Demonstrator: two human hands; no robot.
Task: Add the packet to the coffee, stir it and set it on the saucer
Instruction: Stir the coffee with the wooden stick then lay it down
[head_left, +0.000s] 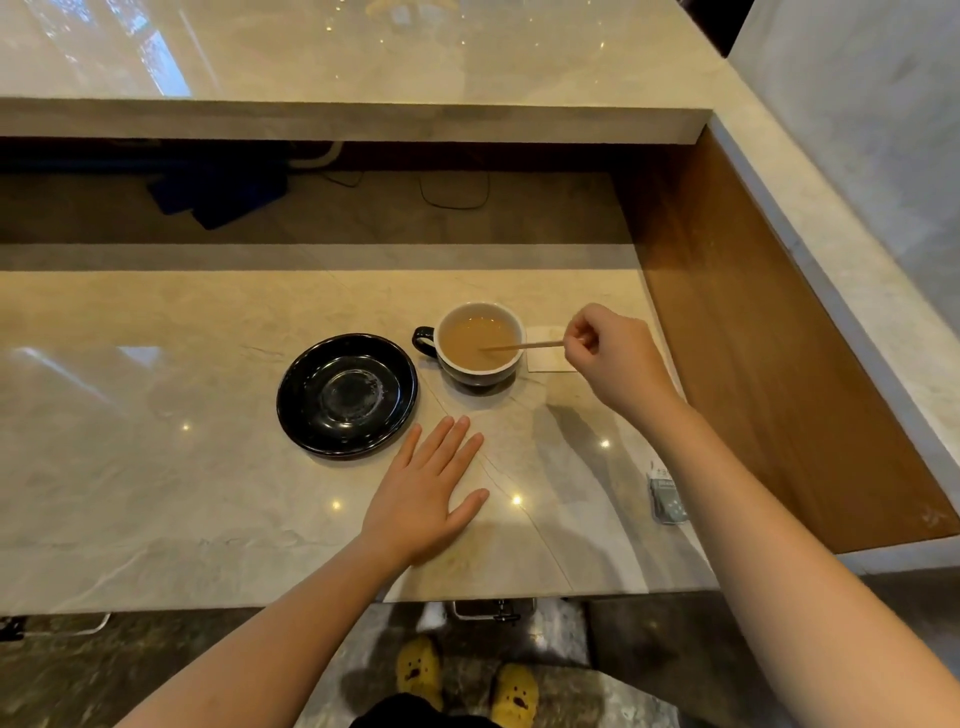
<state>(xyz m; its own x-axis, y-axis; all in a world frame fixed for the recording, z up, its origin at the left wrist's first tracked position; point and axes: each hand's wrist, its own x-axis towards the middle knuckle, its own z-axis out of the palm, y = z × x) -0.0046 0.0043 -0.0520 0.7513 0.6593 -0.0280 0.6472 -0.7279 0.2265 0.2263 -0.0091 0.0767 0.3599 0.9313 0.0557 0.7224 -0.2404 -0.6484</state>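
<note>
A dark cup (470, 376) with a white inside holds light brown coffee (475, 340) and stands on the marble counter (156, 467). Its handle points left, toward the empty black saucer (347, 395) beside it. My right hand (610, 356) is to the right of the cup, fingers pinched on a thin wooden stir stick (524, 345) whose tip dips into the coffee. My left hand (426, 493) lies flat and open on the counter in front of the saucer and cup. A grey packet (667, 499) lies near the counter's right edge, partly hidden by my right forearm.
A white napkin (545, 356) lies just right of the cup, under my right hand. A wooden side panel (753, 322) walls the counter on the right. A raised marble shelf (363, 119) runs across the back. The counter's front edge is close to me.
</note>
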